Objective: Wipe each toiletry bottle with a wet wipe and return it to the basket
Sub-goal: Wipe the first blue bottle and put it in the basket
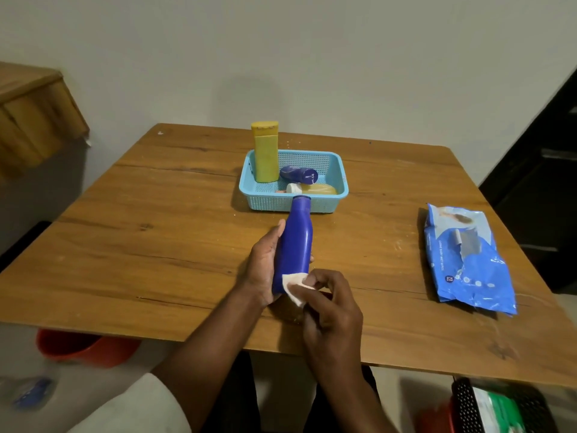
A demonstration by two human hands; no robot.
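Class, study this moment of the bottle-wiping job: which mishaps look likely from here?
1. The blue bottle is held only by the left hand; the wet wipe in the right hand may make it slippery.
2. Returning it could topple the upright yellow bottle in the crowded basket.

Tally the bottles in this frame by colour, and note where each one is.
Blue: 2, the tall blue bottle held in the left hand, and the small blue bottle lying in the basket.
Yellow: 2, the upright yellow bottle and the lying yellow bottle, both in the basket.
Total: 4 bottles.
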